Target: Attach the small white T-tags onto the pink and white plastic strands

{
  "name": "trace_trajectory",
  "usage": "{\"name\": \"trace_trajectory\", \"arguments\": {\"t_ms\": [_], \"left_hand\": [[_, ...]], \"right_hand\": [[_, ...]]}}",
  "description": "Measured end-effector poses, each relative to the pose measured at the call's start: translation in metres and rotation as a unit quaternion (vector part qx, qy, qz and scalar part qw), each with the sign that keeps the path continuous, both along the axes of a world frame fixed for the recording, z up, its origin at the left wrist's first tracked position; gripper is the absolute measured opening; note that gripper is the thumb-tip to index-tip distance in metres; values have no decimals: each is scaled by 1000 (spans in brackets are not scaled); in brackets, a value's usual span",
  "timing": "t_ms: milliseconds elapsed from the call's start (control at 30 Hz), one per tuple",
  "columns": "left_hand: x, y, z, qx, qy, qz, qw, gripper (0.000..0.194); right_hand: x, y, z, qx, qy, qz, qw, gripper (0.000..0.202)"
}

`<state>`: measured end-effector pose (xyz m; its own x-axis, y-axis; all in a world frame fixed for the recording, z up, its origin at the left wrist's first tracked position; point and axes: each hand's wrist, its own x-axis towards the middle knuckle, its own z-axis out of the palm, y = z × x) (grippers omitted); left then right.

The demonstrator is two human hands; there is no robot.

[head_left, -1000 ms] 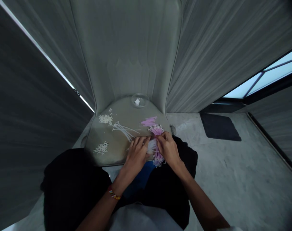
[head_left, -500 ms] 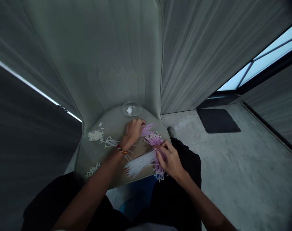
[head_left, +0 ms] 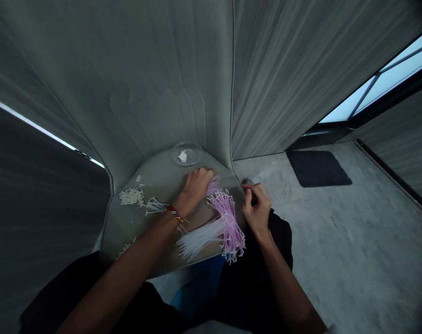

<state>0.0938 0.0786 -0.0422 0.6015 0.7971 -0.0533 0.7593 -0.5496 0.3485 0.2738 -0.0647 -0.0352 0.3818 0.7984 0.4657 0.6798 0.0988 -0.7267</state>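
Pink strips [head_left: 213, 184]: a small cluster on the seat [head_left: 162, 174], just beyond the upper end of the pink bundle [head_left: 234, 227].
Left hand [head_left: 196, 185]: at those strips, fingers curled; from here I can't tell whether it grips any.
Right hand [head_left: 258, 208]: by the seat's right edge, thumb and forefinger close together; I can't make out anything between them.
White bundle [head_left: 199, 239]: its right end meets the pink bundle's middle; a nudge there could, I judge, fan both apart.
Seat front: the pink bundle's lower tips seem to overhang it, so a knock could spill some.
Pale sticks [head_left: 155, 205]: beside the left wrist [head_left: 183, 207], which could drag them askew.
Dish [head_left: 197, 157]: at the back, white scrap [head_left: 182, 157] inside.
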Motion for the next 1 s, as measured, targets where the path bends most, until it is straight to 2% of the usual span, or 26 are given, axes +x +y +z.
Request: {"name": "trace_trajectory", "arguments": {"t_ms": [100,267,400,600,800,1000], "left_hand": [[-1,6,-6,-4,-22,7,1000,35],[-8,19,-17,-24,-66,17,997,21],[-9,26,-22,-34,-87,17,995,18],[-6,33,-23,-36,-113,16,993,20],[-6,36,-25,-34,-99,22,994,20],[-4,32,-17,-1,-67,20,998,21]], "right_hand": [[-1,0,0,-10,2,9,1000,26],[-1,1,1,-22,1,10,1000,26],[-1,2,1,-18,4,3,1000,27],[0,2,0,-22,2,6,1000,26],[0,2,2,-18,6,11,1000,26],[0,2,2,-19,9,13,1000,26]]}}
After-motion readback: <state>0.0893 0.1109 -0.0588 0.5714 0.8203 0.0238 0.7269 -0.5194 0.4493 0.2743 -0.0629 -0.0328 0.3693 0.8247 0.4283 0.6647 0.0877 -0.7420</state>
